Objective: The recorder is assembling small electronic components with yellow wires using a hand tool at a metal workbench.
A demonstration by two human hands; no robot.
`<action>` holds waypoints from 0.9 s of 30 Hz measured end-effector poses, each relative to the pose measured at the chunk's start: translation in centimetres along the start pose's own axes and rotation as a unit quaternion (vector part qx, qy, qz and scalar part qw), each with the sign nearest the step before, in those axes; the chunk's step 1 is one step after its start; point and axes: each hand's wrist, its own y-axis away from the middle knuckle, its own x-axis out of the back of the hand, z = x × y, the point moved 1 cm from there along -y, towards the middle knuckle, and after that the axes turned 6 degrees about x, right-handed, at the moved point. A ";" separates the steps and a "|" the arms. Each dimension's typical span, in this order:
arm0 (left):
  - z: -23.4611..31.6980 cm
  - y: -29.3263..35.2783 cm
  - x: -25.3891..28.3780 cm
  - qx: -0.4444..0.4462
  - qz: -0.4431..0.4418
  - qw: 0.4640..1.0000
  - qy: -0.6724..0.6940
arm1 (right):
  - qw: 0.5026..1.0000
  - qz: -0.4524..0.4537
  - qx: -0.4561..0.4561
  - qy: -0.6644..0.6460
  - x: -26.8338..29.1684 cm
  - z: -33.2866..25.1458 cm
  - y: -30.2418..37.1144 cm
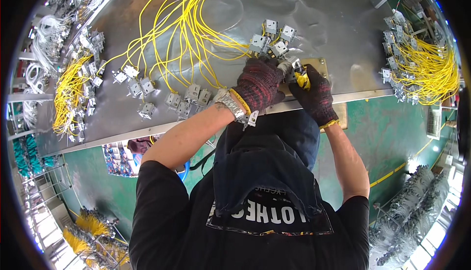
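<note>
The right grip [315,93], in a black and red knitted glove, is closed on a yellow piece [303,80], its fingers bent round it; the left grip [258,82], gloved alike, has its fingers curled in just beside the right, but the back of the glove hides the palm, so one cannot tell what it clasps; between the two shows a pale grey wrapped piece [284,67].

Just beyond the left grip sits a cluster of silver-grey connectors [279,49]; a brass-coloured plate [321,67] lies just behind the right grip on the metal counter [343,34]; a silver wristband [231,100] circles the wrist behind the left grip, with a single connector [252,118] below it.

Left of the left grip, near the counter's front edge, rests a group of loose connectors [193,93]; yellow wires [184,24] fan out beyond and to its left, some running to the cluster beside it; well apart to its left hangs a bundle of yellow wires [68,91] with connectors; well apart to the right of the right grip is another yellow bundle [431,68].
</note>
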 end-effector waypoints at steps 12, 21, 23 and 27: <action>-0.9 -2.3 -4.1 0.051 -0.080 0.995 -0.038 | 0.989 -0.086 0.046 -0.109 0.9 -1.2 0.5; -0.4 -1.4 -2.3 -0.046 0.083 0.991 0.097 | 0.841 -0.186 -0.280 -0.423 8.1 1.2 2.3; -0.1 -1.3 -2.3 -0.042 0.095 0.991 0.082 | 0.873 -0.203 -0.243 -0.371 8.9 0.6 2.6; 0.2 -1.4 -2.5 -0.042 0.126 0.988 0.074 | 0.941 -0.198 -0.148 -0.231 9.5 -1.2 2.4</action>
